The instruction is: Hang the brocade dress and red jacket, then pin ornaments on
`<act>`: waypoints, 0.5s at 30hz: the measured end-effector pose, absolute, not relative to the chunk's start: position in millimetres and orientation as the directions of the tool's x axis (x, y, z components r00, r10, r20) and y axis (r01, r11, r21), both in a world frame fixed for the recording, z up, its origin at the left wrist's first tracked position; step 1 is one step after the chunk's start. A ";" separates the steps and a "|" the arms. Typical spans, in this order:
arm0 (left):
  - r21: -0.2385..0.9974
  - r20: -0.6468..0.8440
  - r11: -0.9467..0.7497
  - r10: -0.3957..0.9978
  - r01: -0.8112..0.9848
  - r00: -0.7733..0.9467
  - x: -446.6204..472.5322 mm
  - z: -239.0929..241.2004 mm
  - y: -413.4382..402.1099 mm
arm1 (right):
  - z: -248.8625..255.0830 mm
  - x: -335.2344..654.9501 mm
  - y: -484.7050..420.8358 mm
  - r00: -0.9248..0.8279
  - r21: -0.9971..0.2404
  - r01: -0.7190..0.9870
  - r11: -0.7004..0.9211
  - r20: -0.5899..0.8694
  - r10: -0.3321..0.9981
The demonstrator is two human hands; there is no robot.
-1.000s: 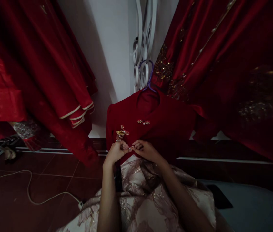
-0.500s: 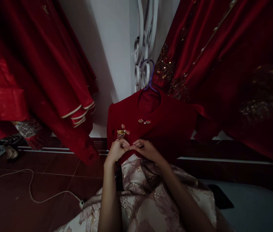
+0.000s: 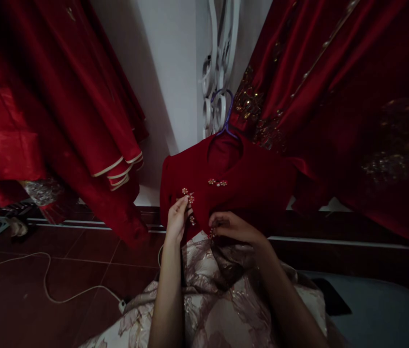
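Observation:
A red jacket (image 3: 255, 169) hangs in front of me on a purple hanger (image 3: 228, 113). Flower-shaped beaded fasteners (image 3: 218, 182) sit below its neckline. My left hand (image 3: 177, 220) pinches the gold tasselled ornament at the jacket's left chest, and its fingers cover most of it. Just beside that hand, a small beaded flower (image 3: 192, 221) shows on the cloth. My right hand (image 3: 235, 227) is at the lower front edge, fingers loosely curled and apart, with another small beaded ornament (image 3: 211, 235) right under the fingertips.
Red garments (image 3: 92, 106) hang at the left, and red satin with gold sequins (image 3: 299, 72) at the right. Behind the hanger stands a white scrolled metal frame (image 3: 210, 72). Patterned pale fabric (image 3: 226, 299) covers my lap. A white cable (image 3: 70, 299) runs over the tiled floor.
My hands, which met at the small fastener, have moved apart. The left rose to the gold ornament and took hold of it; the right shifted right, and its fingers loosened.

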State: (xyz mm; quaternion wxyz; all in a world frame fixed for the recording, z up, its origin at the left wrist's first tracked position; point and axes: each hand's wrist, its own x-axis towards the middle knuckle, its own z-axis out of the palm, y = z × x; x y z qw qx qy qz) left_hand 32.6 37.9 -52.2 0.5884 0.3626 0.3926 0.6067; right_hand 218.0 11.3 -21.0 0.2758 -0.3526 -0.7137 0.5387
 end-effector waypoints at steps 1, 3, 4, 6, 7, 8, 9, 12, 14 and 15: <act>0.881 -0.037 0.017 0.999 -0.473 -0.033 34.5 -51.2 37.6 | -21.2 217.9 11.2 -0.603 -0.966 0.196 0.167 0.016 0.797; 0.836 -0.058 0.034 0.998 -0.548 -0.027 38.5 -48.9 36.9 | -22.1 217.1 11.1 -0.607 -0.971 0.179 0.160 0.020 0.794; 0.812 -0.070 0.039 0.997 -0.583 -0.030 40.4 -47.6 36.7 | -22.4 216.6 11.1 -0.607 -0.972 0.175 0.159 0.021 0.794; 0.764 -0.111 0.050 0.992 -0.643 -0.054 43.5 -45.5 36.7 | -22.5 215.2 10.9 -0.607 -0.971 0.180 0.156 0.015 0.795; 0.744 -0.137 0.057 0.988 -0.666 -0.068 44.5 -44.7 36.8 | -22.3 214.4 10.7 -0.607 -0.970 0.186 0.154 0.010 0.795; 0.728 -0.161 0.066 0.984 -0.683 -0.077 45.1 -44.2 37.0 | -22.1 213.6 10.5 -0.607 -0.969 0.193 0.153 0.005 0.795; 0.714 -0.180 0.074 0.980 -0.696 -0.080 45.1 -43.9 37.2 | -21.8 212.9 10.3 -0.608 -0.968 0.198 0.152 0.001 0.794; 0.686 -0.192 0.088 0.979 -0.722 -0.063 43.4 -43.9 37.6 | -21.8 211.5 10.0 -0.611 -0.966 0.205 0.156 -0.002 0.792; 0.682 -0.186 0.089 0.981 -0.726 -0.055 42.1 -44.1 37.5 | -22.4 211.3 10.2 -0.612 -0.965 0.208 0.157 -0.003 0.791; 0.685 -0.187 0.091 0.981 -0.723 -0.054 41.7 -44.1 37.4 | -22.8 211.5 10.4 -0.615 -0.965 0.207 0.160 -0.002 0.789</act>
